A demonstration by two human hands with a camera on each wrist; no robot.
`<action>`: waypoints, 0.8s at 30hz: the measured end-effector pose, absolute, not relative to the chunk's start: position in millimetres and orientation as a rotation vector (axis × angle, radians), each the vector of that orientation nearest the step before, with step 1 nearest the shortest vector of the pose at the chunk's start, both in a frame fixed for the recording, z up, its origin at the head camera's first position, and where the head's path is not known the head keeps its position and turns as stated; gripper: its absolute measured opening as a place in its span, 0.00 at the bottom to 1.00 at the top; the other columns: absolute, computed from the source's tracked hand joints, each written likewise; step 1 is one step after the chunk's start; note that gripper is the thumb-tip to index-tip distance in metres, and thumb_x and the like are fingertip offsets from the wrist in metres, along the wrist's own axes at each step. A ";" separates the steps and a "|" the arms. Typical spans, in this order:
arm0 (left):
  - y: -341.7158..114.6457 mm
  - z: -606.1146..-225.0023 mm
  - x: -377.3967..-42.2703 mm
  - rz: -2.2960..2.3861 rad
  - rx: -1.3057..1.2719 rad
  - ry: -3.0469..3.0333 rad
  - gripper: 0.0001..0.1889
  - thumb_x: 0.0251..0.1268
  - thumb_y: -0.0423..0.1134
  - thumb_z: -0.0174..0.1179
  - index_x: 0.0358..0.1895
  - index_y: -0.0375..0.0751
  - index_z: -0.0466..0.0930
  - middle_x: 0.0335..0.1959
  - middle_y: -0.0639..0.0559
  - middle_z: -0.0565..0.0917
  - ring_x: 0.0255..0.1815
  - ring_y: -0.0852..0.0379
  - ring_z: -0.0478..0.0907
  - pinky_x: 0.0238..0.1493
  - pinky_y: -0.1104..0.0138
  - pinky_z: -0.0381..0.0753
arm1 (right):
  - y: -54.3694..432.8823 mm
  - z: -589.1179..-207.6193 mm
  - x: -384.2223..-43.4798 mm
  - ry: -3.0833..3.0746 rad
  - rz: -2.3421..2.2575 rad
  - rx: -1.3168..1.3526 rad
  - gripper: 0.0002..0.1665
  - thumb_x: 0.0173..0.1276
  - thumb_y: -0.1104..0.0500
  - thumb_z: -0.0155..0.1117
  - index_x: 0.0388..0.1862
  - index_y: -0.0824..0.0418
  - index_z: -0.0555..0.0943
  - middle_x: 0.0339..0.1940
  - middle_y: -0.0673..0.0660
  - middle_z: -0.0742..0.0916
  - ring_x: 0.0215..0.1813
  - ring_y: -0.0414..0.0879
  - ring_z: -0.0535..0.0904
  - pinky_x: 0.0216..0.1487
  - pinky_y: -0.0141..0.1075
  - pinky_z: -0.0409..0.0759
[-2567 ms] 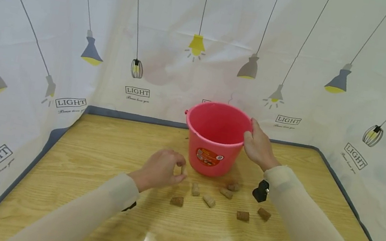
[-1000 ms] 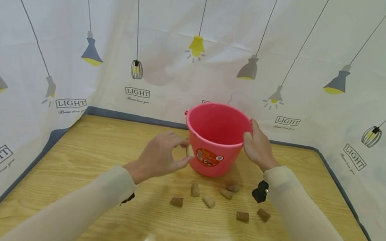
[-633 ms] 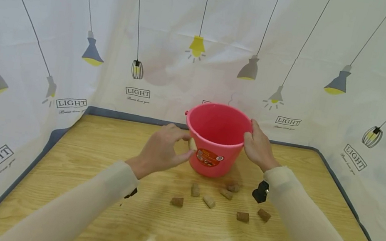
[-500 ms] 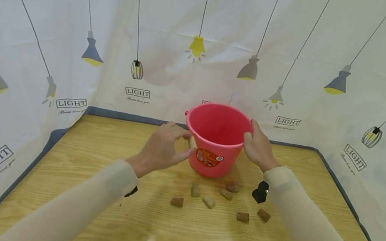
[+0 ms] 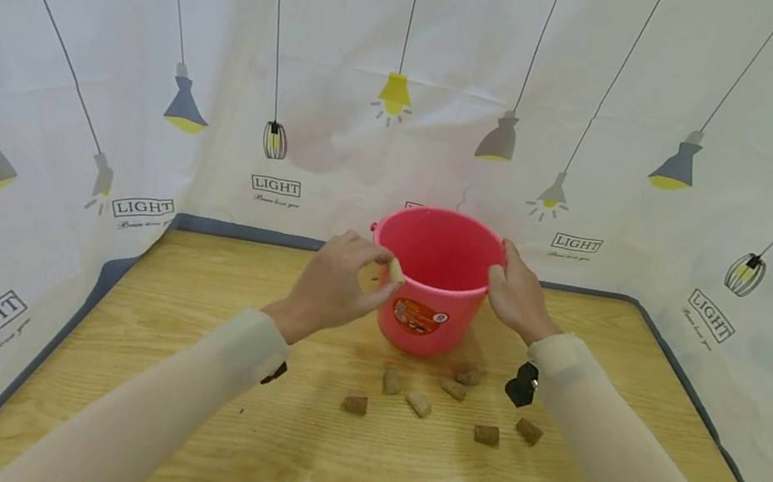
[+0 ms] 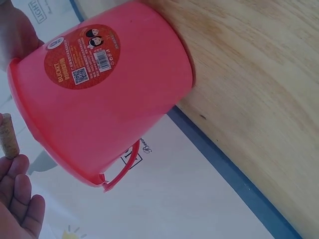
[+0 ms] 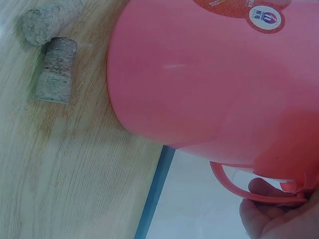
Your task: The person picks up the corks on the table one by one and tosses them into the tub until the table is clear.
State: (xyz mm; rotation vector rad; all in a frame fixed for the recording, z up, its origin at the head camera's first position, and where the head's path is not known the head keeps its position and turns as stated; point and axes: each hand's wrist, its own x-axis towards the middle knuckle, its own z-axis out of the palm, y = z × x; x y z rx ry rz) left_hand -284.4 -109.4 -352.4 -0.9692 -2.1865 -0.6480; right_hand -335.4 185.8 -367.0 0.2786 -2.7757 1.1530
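A pink bucket (image 5: 430,311) with an orange label stands upright at the back of the wooden table. My left hand (image 5: 337,284) pinches a pale cork (image 5: 395,270) between thumb and fingers, right at the bucket's left front rim. In the left wrist view the cork (image 6: 8,137) shows beyond the rim, held at the fingertips. My right hand (image 5: 521,289) grips the bucket's right rim; in the right wrist view its fingers (image 7: 259,214) curl round the bucket's handle (image 7: 232,186) there. The bottom inside the bucket is hidden.
Several corks lie on the table in front of the bucket, among them a light cork (image 5: 418,403), a brown cork (image 5: 355,405) and another brown cork (image 5: 486,435) farther right. A white printed cloth (image 5: 334,140) hangs behind the table (image 5: 197,287) and along its sides.
My left hand has risen with the cork from beside the bucket's lower wall to the rim, moving slightly right. My right hand and the bucket have stayed in place.
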 end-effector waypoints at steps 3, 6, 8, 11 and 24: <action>-107.4 -349.5 -286.1 -0.647 -0.969 -2.183 0.11 0.63 0.42 0.71 0.43 0.39 0.86 0.39 0.50 0.88 0.42 0.52 0.79 0.47 0.61 0.80 | 185.5 -367.0 -335.8 -2.777 1.154 0.275 0.39 0.80 0.54 0.32 0.85 0.67 0.43 0.84 0.64 0.56 0.83 0.61 0.51 0.80 0.58 0.50; -104.4 -346.7 -288.5 -0.637 -0.975 -2.183 0.10 0.64 0.41 0.70 0.42 0.39 0.86 0.39 0.50 0.88 0.40 0.53 0.78 0.45 0.63 0.78 | 185.3 -367.3 -336.7 -2.771 1.147 0.277 0.39 0.80 0.54 0.32 0.85 0.67 0.43 0.84 0.64 0.56 0.83 0.61 0.51 0.80 0.58 0.51; -102.1 -344.8 -289.9 -0.624 -0.978 -2.183 0.10 0.64 0.41 0.70 0.42 0.39 0.86 0.38 0.50 0.88 0.38 0.53 0.77 0.43 0.63 0.77 | 185.2 -367.5 -336.9 -2.769 1.143 0.278 0.39 0.80 0.54 0.32 0.85 0.67 0.44 0.84 0.64 0.57 0.83 0.61 0.51 0.80 0.57 0.51; -99.2 -342.4 -292.3 -0.610 -0.982 -2.177 0.10 0.64 0.41 0.70 0.41 0.39 0.86 0.37 0.49 0.88 0.36 0.53 0.76 0.41 0.63 0.76 | 185.0 -367.6 -336.9 -2.770 1.148 0.275 0.39 0.80 0.54 0.32 0.85 0.67 0.44 0.84 0.64 0.57 0.83 0.61 0.51 0.80 0.57 0.50; -90.6 -337.0 -299.3 -0.586 -0.973 -2.187 0.09 0.63 0.41 0.70 0.38 0.40 0.84 0.36 0.50 0.88 0.36 0.50 0.78 0.43 0.62 0.77 | 185.3 -368.1 -335.9 -2.773 1.135 0.264 0.39 0.79 0.54 0.32 0.84 0.67 0.44 0.84 0.64 0.57 0.83 0.61 0.51 0.80 0.57 0.51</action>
